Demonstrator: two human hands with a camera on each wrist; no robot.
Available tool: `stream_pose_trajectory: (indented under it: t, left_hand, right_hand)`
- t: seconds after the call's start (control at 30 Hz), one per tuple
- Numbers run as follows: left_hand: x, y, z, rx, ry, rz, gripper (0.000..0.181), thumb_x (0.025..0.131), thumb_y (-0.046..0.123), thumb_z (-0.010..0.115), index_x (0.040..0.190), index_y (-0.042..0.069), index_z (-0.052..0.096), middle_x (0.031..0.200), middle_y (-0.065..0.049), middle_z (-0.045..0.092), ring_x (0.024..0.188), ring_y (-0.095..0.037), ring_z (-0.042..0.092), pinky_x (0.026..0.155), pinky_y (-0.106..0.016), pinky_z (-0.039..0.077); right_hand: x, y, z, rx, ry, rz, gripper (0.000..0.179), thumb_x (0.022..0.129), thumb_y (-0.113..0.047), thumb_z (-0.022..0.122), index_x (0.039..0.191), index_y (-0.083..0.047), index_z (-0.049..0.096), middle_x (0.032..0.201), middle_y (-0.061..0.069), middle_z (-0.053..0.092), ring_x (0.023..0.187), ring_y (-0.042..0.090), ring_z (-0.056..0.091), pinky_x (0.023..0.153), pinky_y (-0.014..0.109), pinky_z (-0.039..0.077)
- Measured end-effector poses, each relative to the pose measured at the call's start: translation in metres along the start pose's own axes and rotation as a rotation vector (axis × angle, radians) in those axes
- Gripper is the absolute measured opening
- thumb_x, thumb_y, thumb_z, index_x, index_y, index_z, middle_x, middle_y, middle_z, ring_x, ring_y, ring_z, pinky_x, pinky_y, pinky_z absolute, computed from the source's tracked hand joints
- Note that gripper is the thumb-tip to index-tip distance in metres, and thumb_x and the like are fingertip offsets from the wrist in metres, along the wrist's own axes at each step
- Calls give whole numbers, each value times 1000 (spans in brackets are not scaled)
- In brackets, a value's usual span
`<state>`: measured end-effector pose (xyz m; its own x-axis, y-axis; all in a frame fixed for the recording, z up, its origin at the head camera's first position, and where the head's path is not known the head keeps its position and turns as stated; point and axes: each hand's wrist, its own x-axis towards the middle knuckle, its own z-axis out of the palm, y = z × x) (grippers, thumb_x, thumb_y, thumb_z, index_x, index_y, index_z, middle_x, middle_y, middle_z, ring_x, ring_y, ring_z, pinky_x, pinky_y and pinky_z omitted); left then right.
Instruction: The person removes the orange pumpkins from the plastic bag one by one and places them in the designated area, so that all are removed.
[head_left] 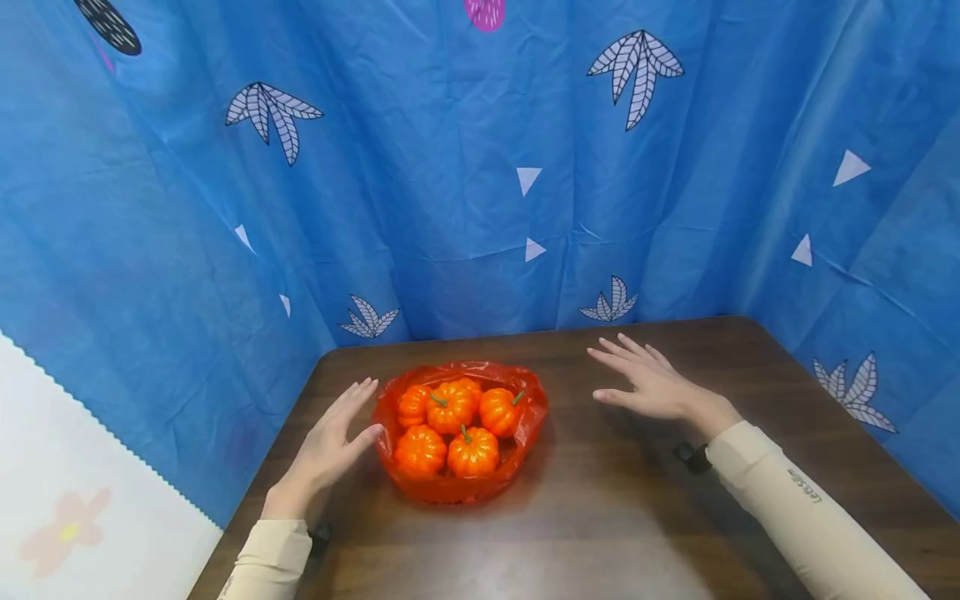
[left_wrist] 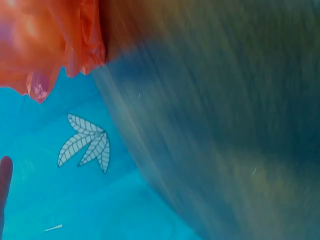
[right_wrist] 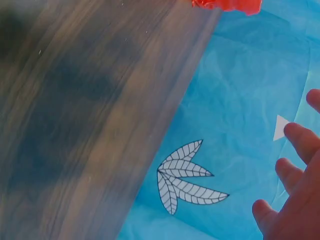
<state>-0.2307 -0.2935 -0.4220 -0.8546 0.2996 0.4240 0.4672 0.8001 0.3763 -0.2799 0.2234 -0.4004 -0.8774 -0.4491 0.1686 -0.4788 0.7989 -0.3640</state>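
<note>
A red plastic bag (head_left: 461, 490) with its mouth spread wide stands on the brown table, holding several small orange pumpkins (head_left: 474, 452) with green stems. Just left of the bag is my left hand (head_left: 330, 446), its fingers straight and thumb apart, holding nothing; whether it touches the bag I cannot tell. My right hand (head_left: 648, 383) hovers over the table to the right, well away from the bag, fingers spread. In the left wrist view, part of the bag (left_wrist: 45, 40) fills the upper left corner. The right wrist view has the right hand (right_wrist: 300, 200) at its lower right.
A blue curtain (head_left: 465, 208) with leaf and triangle prints hangs behind and beside the dark wooden table (head_left: 570, 517). At the far left is a white cloth (head_left: 90, 467) with a flower print. Each wrist carries a small dark device (head_left: 692, 457).
</note>
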Motion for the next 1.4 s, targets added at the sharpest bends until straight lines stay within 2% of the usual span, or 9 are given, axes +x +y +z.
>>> stream_pose_trajectory:
  t: [0.17, 0.3, 0.47, 0.53, 0.67, 0.77, 0.93, 1.17, 1.4]
  left_hand:
    - [-5, 0, 7, -35, 72, -14, 63, 92, 29, 69, 149, 16, 48, 152, -10, 51, 142, -34, 43, 118, -49, 34]
    - [-8, 1, 11, -75, 116, -40, 61, 90, 27, 72, 147, 15, 52, 150, -9, 54, 139, -31, 48, 117, -43, 35]
    - [-10, 0, 16, -157, 174, -59, 58, 88, 22, 76, 141, 10, 58, 142, -12, 60, 131, -32, 56, 111, -9, 30]
    - [-11, -1, 19, -190, 194, -65, 56, 87, 19, 77, 138, 8, 60, 140, -13, 62, 128, -33, 58, 105, -2, 28]
    - [-11, 0, 24, -236, 215, -115, 54, 87, 18, 78, 137, 8, 61, 138, -13, 63, 126, -32, 60, 105, -30, 50]
    - [-13, 4, 27, -311, 207, -193, 52, 89, 20, 76, 138, 9, 60, 139, -13, 63, 123, -32, 62, 99, -54, 52]
    - [-15, 8, 34, -421, 205, -291, 49, 92, 25, 74, 136, 8, 61, 137, -15, 64, 115, -35, 66, 91, -47, 58]
    - [-15, 9, 40, -529, 224, -420, 44, 92, 21, 74, 133, 7, 64, 135, -17, 65, 118, -35, 66, 87, -32, 58]
    - [-15, 12, 44, -498, 279, -483, 36, 92, 16, 74, 126, 4, 69, 125, -19, 70, 110, -36, 70, 85, -29, 59]
  right_hand:
    - [4, -6, 6, 43, 9, -10, 76, 92, -56, 61, 154, -17, 40, 162, 16, 35, 152, 43, 15, 117, 73, 8]
    - [6, -13, 8, 102, 11, -32, 73, 93, -52, 62, 153, -15, 42, 160, 17, 37, 150, 45, 22, 115, 74, 17]
    - [12, -24, 12, 207, -28, -31, 75, 93, -53, 62, 154, -14, 40, 159, 15, 40, 146, 41, 34, 115, 68, 29]
    - [15, -28, 13, 233, -36, -18, 76, 93, -54, 62, 154, -15, 40, 158, 14, 41, 145, 40, 37, 115, 66, 31]
    - [20, -34, 17, 267, -20, -9, 75, 92, -53, 64, 152, -14, 42, 156, 13, 44, 143, 38, 40, 114, 65, 34]
    - [22, -39, 20, 294, -9, -18, 72, 92, -50, 65, 150, -13, 44, 154, 13, 47, 142, 37, 42, 113, 64, 36]
    - [25, -50, 24, 367, -15, -24, 69, 92, -46, 67, 148, -11, 47, 152, 13, 49, 140, 36, 46, 112, 62, 40]
    - [31, -59, 28, 430, 9, -66, 64, 92, -40, 70, 145, -10, 49, 146, 15, 55, 135, 38, 50, 109, 61, 43]
    - [38, -71, 37, 502, -4, -71, 60, 92, -32, 71, 143, -9, 50, 143, 18, 57, 133, 38, 53, 108, 59, 45]
